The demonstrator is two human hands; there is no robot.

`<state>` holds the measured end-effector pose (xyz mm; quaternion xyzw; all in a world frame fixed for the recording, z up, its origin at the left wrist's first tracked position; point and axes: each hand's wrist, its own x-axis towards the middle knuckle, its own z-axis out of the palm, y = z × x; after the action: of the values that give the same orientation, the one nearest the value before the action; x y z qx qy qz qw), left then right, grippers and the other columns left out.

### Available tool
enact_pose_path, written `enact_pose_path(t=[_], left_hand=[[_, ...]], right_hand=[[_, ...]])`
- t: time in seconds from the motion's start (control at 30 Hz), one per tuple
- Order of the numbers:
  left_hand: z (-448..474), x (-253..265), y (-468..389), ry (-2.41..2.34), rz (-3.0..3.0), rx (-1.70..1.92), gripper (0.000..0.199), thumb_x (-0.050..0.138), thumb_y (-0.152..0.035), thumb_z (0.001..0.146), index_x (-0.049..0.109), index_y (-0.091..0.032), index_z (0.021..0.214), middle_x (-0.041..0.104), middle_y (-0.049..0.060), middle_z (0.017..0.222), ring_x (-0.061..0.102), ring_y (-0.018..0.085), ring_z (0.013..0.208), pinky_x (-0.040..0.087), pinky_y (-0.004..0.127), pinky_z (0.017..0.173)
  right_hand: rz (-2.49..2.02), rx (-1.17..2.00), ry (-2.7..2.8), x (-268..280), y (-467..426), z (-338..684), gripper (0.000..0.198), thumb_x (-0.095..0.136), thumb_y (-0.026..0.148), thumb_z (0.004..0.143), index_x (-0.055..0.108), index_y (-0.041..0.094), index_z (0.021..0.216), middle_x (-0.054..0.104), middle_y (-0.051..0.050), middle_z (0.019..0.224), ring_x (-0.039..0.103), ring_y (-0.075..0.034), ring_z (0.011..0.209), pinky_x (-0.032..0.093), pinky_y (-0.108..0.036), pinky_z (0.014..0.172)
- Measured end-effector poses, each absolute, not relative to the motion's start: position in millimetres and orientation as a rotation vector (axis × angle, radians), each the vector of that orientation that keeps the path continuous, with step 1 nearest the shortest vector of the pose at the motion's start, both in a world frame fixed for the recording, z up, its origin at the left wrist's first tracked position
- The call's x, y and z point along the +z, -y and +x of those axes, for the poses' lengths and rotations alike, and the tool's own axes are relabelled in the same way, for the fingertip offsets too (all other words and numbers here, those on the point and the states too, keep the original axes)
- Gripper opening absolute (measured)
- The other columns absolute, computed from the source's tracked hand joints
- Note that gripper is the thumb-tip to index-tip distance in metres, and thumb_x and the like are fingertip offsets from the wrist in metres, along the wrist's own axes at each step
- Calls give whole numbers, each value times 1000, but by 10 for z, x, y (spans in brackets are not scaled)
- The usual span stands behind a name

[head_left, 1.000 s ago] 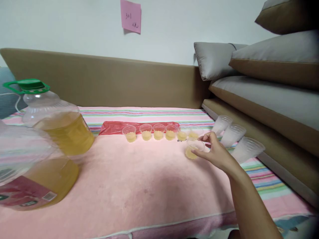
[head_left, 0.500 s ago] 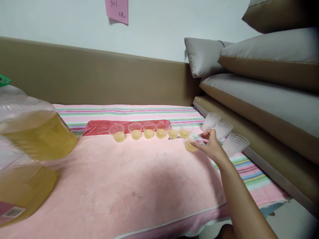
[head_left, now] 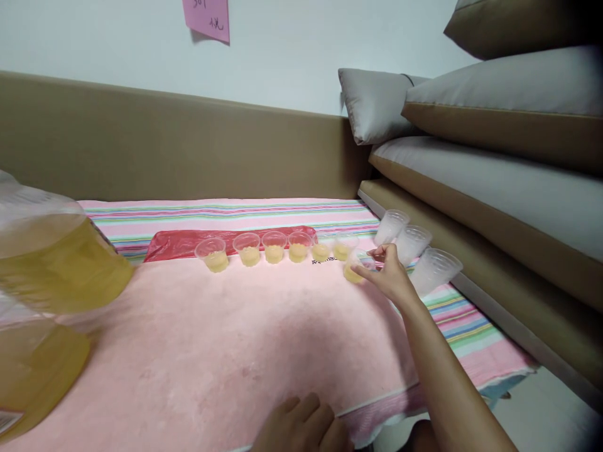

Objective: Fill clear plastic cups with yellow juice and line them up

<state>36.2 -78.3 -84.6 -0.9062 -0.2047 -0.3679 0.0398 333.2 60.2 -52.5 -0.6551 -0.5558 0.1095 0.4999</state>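
Note:
My right hand (head_left: pixel 390 276) reaches out over the pink towel (head_left: pixel 245 339) and grips a small clear cup of yellow liquid (head_left: pixel 354 269) by its rim, at the right end of a row of several filled cups (head_left: pixel 273 247). My left hand (head_left: pixel 301 427) rests on the towel's near edge with fingers curled and nothing in it. Two large bottles of yellow oil (head_left: pixel 42 276) stand close at the left.
Three empty clear cups (head_left: pixel 414 248) lie on their sides against the brown cushion edge (head_left: pixel 471 251) right of my hand. A red plastic sheet (head_left: pixel 174 242) lies behind the cup row. Grey pillows (head_left: pixel 377 107) stack at the back right. A pink note (head_left: pixel 207 19) hangs on the wall.
My right hand has carried the cup a little farther away, toward the end of the row. My left hand has come into view at the bottom. The view has shifted right.

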Motion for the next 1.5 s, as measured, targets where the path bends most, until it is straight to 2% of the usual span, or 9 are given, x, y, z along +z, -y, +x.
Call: enact_pose_path(t=[0.27, 0.5, 0.9, 1.5], left_hand=[[358, -764, 768, 621, -2737, -1159, 46, 25, -24, 111, 46, -20, 71, 54, -4, 57, 51, 12, 49, 31, 30, 48], [363, -755, 763, 625, -2723, -1177, 45, 25, -24, 111, 45, -21, 71, 54, -5, 57, 51, 12, 50, 30, 30, 48], [345, -752, 773, 635, -2719, -1124, 45, 25, -26, 111, 44, -21, 71, 53, -5, 57, 53, 12, 50, 33, 29, 48], [368, -767, 783, 624, -2717, -1141, 45, 23, -28, 112, 44, -21, 72, 52, -6, 56, 53, 12, 49, 33, 28, 45]], right_hand=[[-1590, 266, 1330, -532, -605, 3336, 75, 82, 70, 63, 39, 24, 105, 58, -10, 116, 58, -32, 111, 49, -47, 92], [-1569, 244, 1321, -583, -624, 3397, 72, 82, 67, 64, 40, 25, 105, 59, -10, 120, 57, -31, 113, 48, -48, 95], [-1534, 235, 1309, -682, -686, 3477, 76, 84, 69, 63, 41, 25, 107, 59, -8, 121, 58, -32, 112, 49, -47, 92], [-1608, 192, 1274, -516, -626, 3361, 84, 85, 75, 53, 41, 24, 104, 61, -10, 109, 59, -34, 105, 47, -48, 90]])
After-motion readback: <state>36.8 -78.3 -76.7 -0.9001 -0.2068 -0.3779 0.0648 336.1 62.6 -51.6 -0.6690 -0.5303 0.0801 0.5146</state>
